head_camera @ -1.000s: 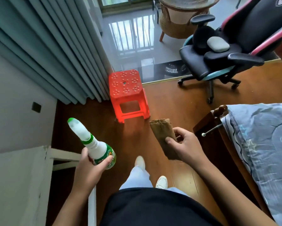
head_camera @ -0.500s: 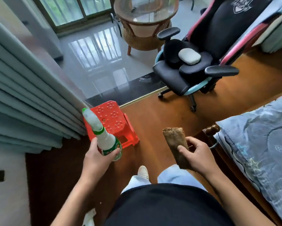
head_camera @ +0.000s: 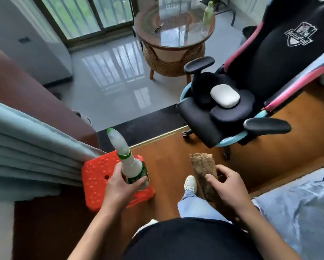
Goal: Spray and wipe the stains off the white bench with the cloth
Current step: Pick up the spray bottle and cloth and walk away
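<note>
At the far left the grey-blue curtain (head_camera: 26, 151) hangs in folds, and the red stool (head_camera: 95, 177) stands just beside it on the wood floor. In front of the stool, the left hand (head_camera: 120, 186) wraps its fingers round the body of the spray bottle (head_camera: 128, 162), whose capped end tilts up and away. Further right, the right hand (head_camera: 230, 186) pinches the brown cloth (head_camera: 202, 166) between thumb and fingers, its folded length pointing up. The white bench is not in view, so the step in hand is probably bringing both tools to it. Doing that well means gripping the bottle firmly, not spraying until the stains are faced, and skirting the black chair (head_camera: 223, 113) and the bed (head_camera: 298, 203).
</note>
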A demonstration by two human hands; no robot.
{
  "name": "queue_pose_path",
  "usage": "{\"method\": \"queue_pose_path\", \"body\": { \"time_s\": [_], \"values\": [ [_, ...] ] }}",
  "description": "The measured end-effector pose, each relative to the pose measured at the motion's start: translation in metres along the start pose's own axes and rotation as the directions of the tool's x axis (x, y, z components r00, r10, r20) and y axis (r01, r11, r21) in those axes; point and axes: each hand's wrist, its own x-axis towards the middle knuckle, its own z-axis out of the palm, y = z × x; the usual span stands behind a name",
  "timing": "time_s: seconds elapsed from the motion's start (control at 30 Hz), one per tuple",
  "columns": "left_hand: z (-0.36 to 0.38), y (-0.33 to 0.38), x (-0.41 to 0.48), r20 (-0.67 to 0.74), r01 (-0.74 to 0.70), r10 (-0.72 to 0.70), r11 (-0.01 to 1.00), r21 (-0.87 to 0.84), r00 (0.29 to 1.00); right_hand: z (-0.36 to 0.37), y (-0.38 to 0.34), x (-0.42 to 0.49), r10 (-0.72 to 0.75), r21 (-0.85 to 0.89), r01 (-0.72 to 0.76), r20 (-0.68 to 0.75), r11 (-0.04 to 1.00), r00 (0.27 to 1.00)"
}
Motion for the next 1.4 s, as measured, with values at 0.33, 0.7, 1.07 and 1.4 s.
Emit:
{"method": "queue_pose_path", "body": {
  "time_s": [0.33,0.7,1.07,1.4],
  "values": [
    [0.004,0.027,0.052,-0.279,0.204,-0.231,0.971,-0.123,0.932,0.017,-0.116,0.181,-0.222,-0.067,0.256,0.320,0.964,0.921],
    [-0.037,0.014,0.112,-0.447,0.323,-0.448,0.887,-0.329,0.775,0.127,-0.201,0.252,-0.207,-0.112,0.345,0.616,0.932,0.760],
    [-0.042,-0.007,0.068,-0.557,0.324,-0.727,0.681,-0.656,0.401,0.264,-0.258,0.258,-0.153,-0.124,0.685,0.932,0.717,0.329],
    [0.009,-0.019,0.052,-0.397,0.171,-0.909,0.374,-0.911,-0.125,0.392,-0.256,0.244,0.060,0.086,0.838,0.988,0.539,-0.139]
  ]
}}
